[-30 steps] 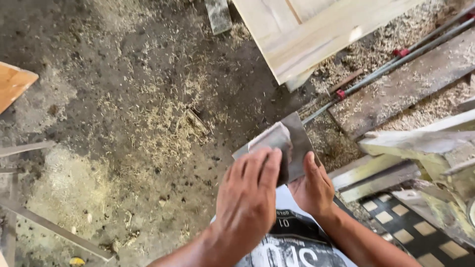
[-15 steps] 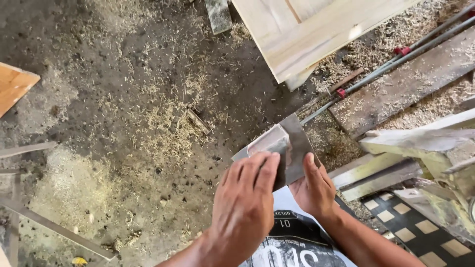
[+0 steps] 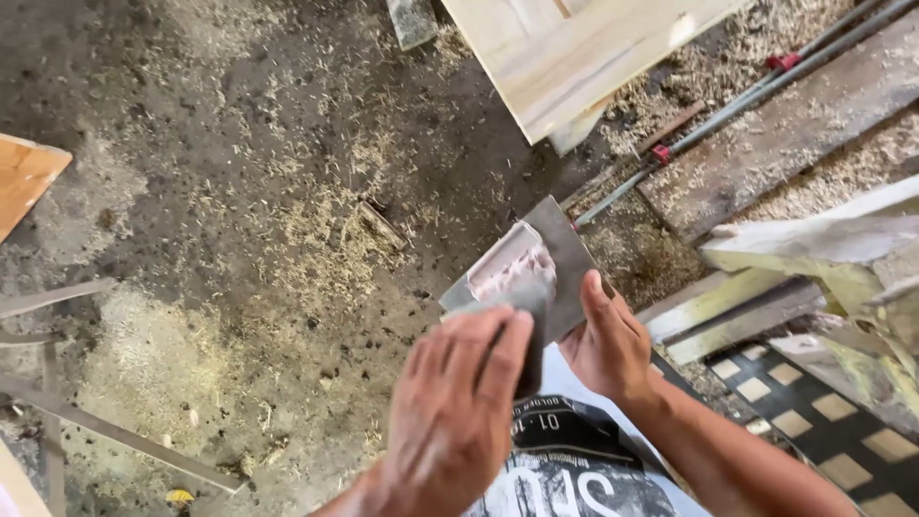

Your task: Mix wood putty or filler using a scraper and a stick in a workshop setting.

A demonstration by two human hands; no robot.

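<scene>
My right hand (image 3: 608, 349) grips a flat grey metal plate (image 3: 560, 251) by its lower right edge and holds it tilted above the floor. A smear of pale pinkish paste (image 3: 512, 270) lies on the plate's face. With its fingers straight and together, my left hand (image 3: 450, 416) presses a small grey scraper blade (image 3: 503, 304) against the plate's lower edge. Most of the blade is hidden under the fingers. Below the hands, a white and black printed sack (image 3: 565, 469) shows.
The dirt floor (image 3: 220, 191) is strewn with sawdust and shavings. A pale wooden panel (image 3: 574, 57) lies at the top, with metal bars with red clamps (image 3: 728, 105) and planks to the right. Thin wooden strips (image 3: 105, 431) lie at lower left, and an orange board (image 3: 24, 177) at the left edge.
My left hand has drawn back toward me along the plate, uncovering more of the pale paste. The right hand and plate stay almost in place.
</scene>
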